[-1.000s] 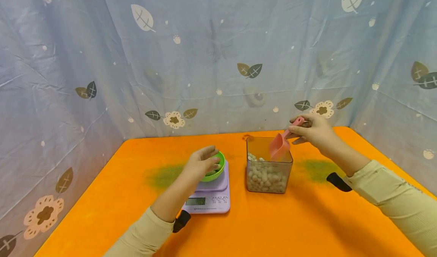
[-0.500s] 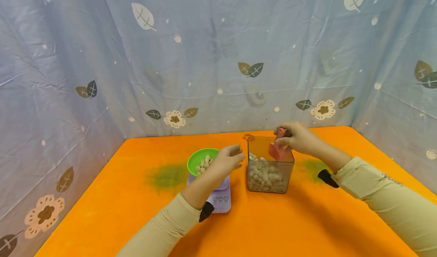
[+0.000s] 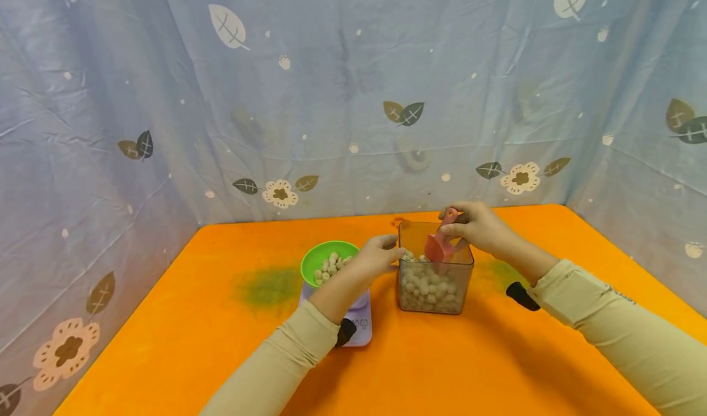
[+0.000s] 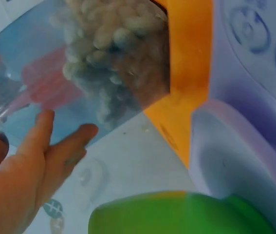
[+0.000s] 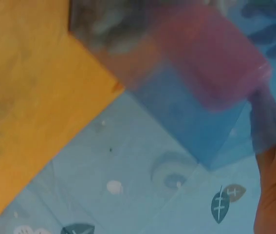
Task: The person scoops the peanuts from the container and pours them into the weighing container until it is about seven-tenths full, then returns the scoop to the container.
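My right hand (image 3: 479, 227) grips a pink scoop (image 3: 438, 248) by its handle, the scoop's head down inside a clear square container (image 3: 464, 290). Pale, peanut-like pieces (image 3: 428, 288) fill about the lower half of it. At the container's left wall is my left hand (image 3: 377, 260), fingers extended, fingertips right at the rim; the left wrist view shows these fingers (image 4: 43, 131) against the see-through wall. Beneath and behind my left forearm, a green bowl (image 3: 312, 258) with more of the pale pieces (image 3: 329, 266) sits on a lilac kitchen scale (image 3: 361, 337). The scale's display is hidden by my arm.
An orange cloth (image 3: 431, 367) covers the table, with a greenish patch (image 3: 267, 287) left of the scale. A patterned blue curtain (image 3: 331, 97) encloses the back and both sides. A narrow orange strip separates scale and container.
My left hand has moved right from over the bowl to the container's left wall, uncovering the bowl. My right hand has lowered the scoop farther into the container and leftward.
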A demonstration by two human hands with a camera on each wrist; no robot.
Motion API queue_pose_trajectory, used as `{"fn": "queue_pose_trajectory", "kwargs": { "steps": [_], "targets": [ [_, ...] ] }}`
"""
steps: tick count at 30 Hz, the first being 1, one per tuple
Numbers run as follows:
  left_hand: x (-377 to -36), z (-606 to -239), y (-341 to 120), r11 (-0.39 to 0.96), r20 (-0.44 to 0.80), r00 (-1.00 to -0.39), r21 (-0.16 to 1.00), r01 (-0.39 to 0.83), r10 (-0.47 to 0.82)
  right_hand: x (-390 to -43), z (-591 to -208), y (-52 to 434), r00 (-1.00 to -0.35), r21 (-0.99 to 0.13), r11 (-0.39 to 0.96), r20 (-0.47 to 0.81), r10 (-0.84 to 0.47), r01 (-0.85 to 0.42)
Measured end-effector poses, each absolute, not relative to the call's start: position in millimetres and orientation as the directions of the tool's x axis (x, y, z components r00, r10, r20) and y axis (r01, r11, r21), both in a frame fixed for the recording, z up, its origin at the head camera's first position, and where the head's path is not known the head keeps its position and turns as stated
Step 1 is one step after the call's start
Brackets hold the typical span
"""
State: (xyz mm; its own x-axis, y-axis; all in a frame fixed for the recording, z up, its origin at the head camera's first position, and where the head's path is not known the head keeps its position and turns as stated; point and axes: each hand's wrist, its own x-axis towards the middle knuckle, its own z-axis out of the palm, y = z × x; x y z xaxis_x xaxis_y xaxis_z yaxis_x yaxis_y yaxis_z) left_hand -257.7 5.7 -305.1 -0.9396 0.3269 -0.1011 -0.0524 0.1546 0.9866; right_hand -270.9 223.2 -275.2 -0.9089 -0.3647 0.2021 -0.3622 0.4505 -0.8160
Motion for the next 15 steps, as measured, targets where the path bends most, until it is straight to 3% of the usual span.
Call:
{"fn": "queue_pose_trajectory", "kwargs": {
  "steps": [11, 15],
  "targets": [
    [-257, -304, 8, 0.146, -0.089, -0.923, 0.989, -0.036, 0.373, -271, -290, 214, -0.942, -0.870, 0.395, 0.196, -0.274, -0.296],
    [-256, -304, 6, 0.126, -0.088, -0.922, 0.991, -0.042, 0.376, -272, -289, 211, -0.960, -0.927, 0.299, 0.159, -0.230, -0.225]
  ]
}}
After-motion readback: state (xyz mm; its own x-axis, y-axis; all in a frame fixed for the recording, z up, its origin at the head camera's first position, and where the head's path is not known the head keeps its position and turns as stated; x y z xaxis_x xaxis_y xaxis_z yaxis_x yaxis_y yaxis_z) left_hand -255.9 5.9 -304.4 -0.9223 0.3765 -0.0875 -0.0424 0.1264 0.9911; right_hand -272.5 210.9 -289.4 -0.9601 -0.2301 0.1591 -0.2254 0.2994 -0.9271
